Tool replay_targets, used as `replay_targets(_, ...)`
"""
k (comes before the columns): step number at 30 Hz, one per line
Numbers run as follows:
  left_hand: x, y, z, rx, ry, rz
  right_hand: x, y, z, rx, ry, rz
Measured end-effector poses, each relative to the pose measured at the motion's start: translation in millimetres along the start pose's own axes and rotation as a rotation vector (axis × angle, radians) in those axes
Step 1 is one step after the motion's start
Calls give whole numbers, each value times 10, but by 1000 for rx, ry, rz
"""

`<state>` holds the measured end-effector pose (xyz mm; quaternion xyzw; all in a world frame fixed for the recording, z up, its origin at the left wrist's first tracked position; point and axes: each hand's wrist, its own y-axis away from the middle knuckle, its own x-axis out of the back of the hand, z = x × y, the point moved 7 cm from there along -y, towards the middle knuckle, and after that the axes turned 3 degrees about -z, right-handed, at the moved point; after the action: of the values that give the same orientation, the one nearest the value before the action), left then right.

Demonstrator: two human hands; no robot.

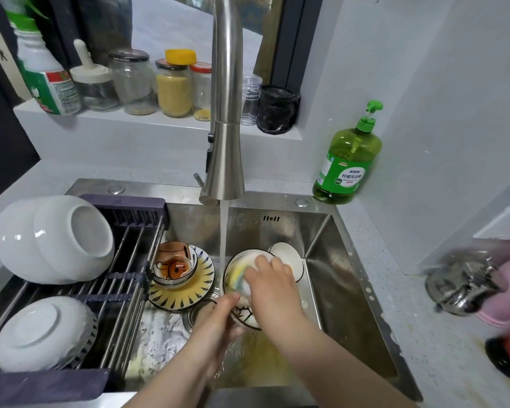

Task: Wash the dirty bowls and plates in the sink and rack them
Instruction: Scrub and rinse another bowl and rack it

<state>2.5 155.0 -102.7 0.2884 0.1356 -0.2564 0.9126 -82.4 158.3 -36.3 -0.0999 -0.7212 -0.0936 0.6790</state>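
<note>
A: Status?
B: Mid-wash. Left hand (pixel 218 316) grips a bowl (pixel 245 315) from below, thumb on its rim, mid-sink (pixel 336 275) under the running tap (pixel 226 113). Right hand (pixel 273 278) presses a sponge (pixel 238 275) into it, fingers curled over the sponge.
A: Racked?
B: White bowls (pixel 56 240) upside down on the rack (pixel 124 260), over the sink's left side. Far end looks like two nested, one at the near end.
A: Left?
B: Small bowl (pixel 174 266) on a plate (pixel 186 293) by the rack's right edge, a white dish (pixel 289 254) toward the sink's far right corner. Roughly half done, I'd say.
</note>
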Motion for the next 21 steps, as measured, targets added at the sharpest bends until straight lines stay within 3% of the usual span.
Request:
replay_targets(2, 1, -29, 14, 3, -21, -4, -61, -17, 37, 39, 30, -134)
replay_targets(4, 0, -32, -1, 18, -39, -17, -161, 27, 124, 52, -85, -399)
replay_targets(6, -12, -9, -52, 56, -28, -35, -227, 76, 138, 73, -304, -507)
replay_targets(9, -68, 18, -117, 99, 54, -79, -198, 89, 45, 67, -646, -366)
replay_targets(10, -73, 11, -116, 89, 60, -70, -165, 76, 51, 43, -614, -281)
replay_targets(13, -90, 5, -30, 28, 53, -35, -50, 40, 63, 7, -145, -146)
replay_targets(15, -89, -3, 24, 12, 12, -26, -28, 43, 95, 6, 34, -238)
replay_targets(17, -80, -5, 40, 14, -32, -38, -51, 88, 114, 38, 27, -393)
replay_targets(19, -79, -2, -1, 41, -31, -62, -92, 165, 70, 114, -152, -518)
replay_targets(21, -89, 18, -61, 71, -2, -100, -71, 135, 21, 105, -457, -459)
